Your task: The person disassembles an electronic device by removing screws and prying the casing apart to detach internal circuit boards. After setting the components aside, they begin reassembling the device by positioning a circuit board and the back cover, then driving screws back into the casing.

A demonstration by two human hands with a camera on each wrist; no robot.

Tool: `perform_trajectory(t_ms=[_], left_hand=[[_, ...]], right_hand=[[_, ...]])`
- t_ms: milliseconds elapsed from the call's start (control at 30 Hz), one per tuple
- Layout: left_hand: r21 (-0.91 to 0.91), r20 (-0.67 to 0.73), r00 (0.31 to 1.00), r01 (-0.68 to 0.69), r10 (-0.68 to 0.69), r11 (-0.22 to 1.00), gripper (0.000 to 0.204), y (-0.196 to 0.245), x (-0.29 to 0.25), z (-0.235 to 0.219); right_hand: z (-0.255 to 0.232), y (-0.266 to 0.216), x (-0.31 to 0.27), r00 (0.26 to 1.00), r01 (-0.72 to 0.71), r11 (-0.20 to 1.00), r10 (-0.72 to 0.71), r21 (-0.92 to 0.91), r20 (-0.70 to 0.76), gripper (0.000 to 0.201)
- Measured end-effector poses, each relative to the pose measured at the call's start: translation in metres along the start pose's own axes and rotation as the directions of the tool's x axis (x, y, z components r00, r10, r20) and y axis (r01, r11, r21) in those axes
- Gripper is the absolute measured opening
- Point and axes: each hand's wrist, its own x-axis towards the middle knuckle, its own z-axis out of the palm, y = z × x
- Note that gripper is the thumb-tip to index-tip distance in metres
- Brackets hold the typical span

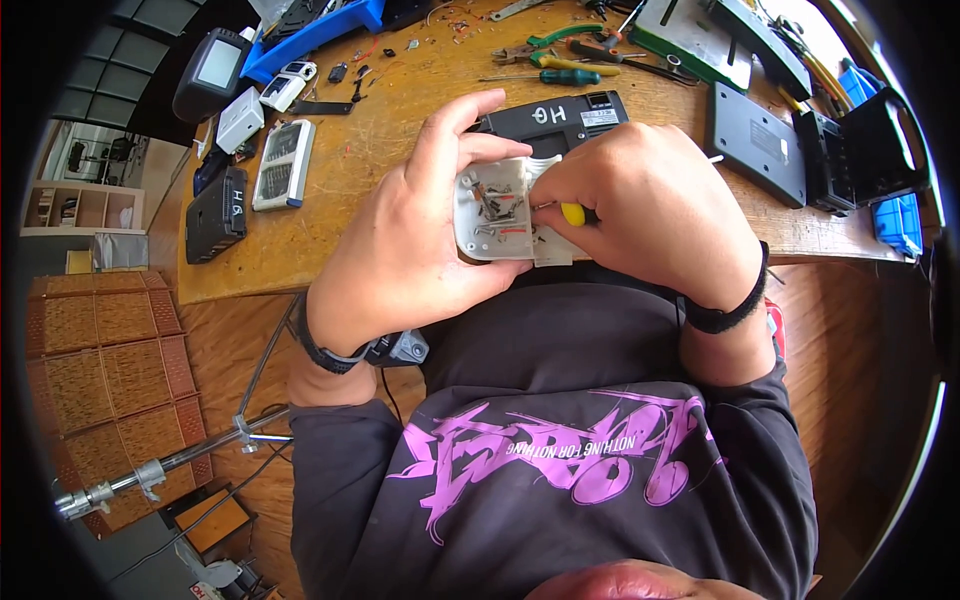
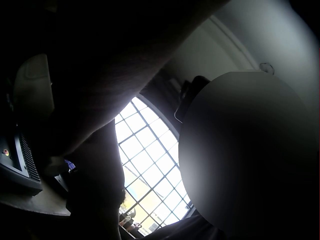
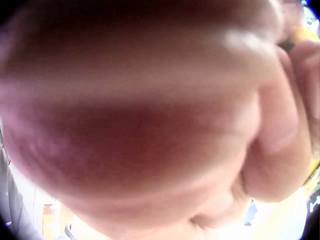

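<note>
My left hand [image 1: 400, 225] grips a small white plastic box [image 1: 510, 244] from the left, its thumb along the near edge and fingers at the far edge. Several loose screws [image 1: 490, 208] and bits of red lie inside the box. At the box's right side, my right hand [image 1: 650, 205] has its fingers curled round a small screwdriver [image 1: 573, 213] with a yellow and black handle. Its thin shaft points left toward the box; the tip is hidden. The right wrist view is filled by the right hand [image 3: 150, 130]; the left wrist view is mostly dark.
Behind the hands lies a black device [image 1: 545, 118] marked in white. Pliers [image 1: 545, 58] and a green-handled screwdriver [image 1: 570, 77] lie at the back. A white-framed device [image 1: 284, 165] and a black one [image 1: 216, 215] stand left; a dark flat panel [image 1: 757, 142] lies right.
</note>
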Motion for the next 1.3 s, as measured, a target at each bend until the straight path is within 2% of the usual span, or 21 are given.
perform_trajectory(t_ms=[167, 333, 433, 500, 967, 1033, 1067, 1133, 1167, 1200, 1267, 1300], left_hand=[[-0.011, 0.004, 1.000, -0.014, 0.014, 1.000, 0.122, -0.001, 0.000, 0.002], [-0.035, 0.010, 1.000, -0.012, 0.012, 0.999, 0.121, -0.001, 0.000, 0.002], [-0.019, -0.010, 1.000, -0.024, 0.023, 1.000, 0.122, -0.004, 0.001, 0.003], [-0.075, -0.031, 0.999, -0.009, 0.007, 0.997, 0.124, -0.005, 0.001, 0.003], [-0.087, -0.027, 1.000, 0.002, -0.004, 0.996, 0.124, -0.009, 0.002, 0.009], [-0.093, -0.026, 1.000, -0.002, 0.000, 0.996, 0.123, -0.010, 0.003, 0.009], [-0.083, -0.035, 0.999, 0.002, -0.005, 0.997, 0.122, -0.010, 0.003, 0.009], [-0.077, -0.043, 0.999, 0.001, -0.004, 0.997, 0.121, -0.012, 0.004, 0.009], [-0.102, -0.068, 0.998, 0.005, -0.012, 0.995, 0.119, -0.014, 0.004, 0.010], [-0.127, -0.093, 0.995, 0.010, -0.022, 0.992, 0.118, -0.016, 0.004, 0.010], [-0.132, -0.112, 0.993, 0.027, -0.042, 0.991, 0.115, -0.020, 0.003, 0.009], [-0.096, -0.170, 0.985, 0.021, -0.038, 0.995, 0.112, -0.026, 0.002, 0.008]], right_hand=[[0.000, -0.001, 0.002, 1.000, 0.004, 1.000, -0.004, -0.020, 0.006, 0.006], [-0.003, -0.007, 0.003, 0.996, -0.080, 0.996, 0.081, -0.036, 0.039, 0.006], [0.003, -0.003, 0.002, 0.998, -0.053, 0.998, 0.052, -0.019, -0.030, 0.006], [0.004, -0.002, 0.001, 0.998, -0.052, 0.999, 0.052, -0.015, -0.028, 0.006], [0.011, 0.005, 0.003, 0.997, -0.062, 0.997, 0.064, -0.050, 0.041, 0.008], [0.010, 0.009, 0.003, 0.996, -0.056, 0.997, 0.060, 0.061, -0.064, 0.009], [0.008, 0.011, 0.003, 0.996, -0.057, 0.997, 0.061, 0.058, -0.063, 0.009], [0.001, 0.018, 0.004, 0.971, 0.030, 0.972, 0.027, 0.235, -0.235, 0.017], [-0.002, 0.024, 0.005, 0.960, 0.058, 0.937, 0.042, 0.345, -0.277, 0.015], [-0.011, 0.023, 0.002, 0.964, -0.070, 0.896, 0.175, 0.439, -0.203, 0.015], [-0.018, 0.033, -0.002, 0.961, -0.033, 0.921, 0.136, 0.388, -0.242, 0.011], [-0.018, 0.037, -0.002, 0.950, -0.041, 0.923, 0.154, 0.382, -0.271, 0.015]])
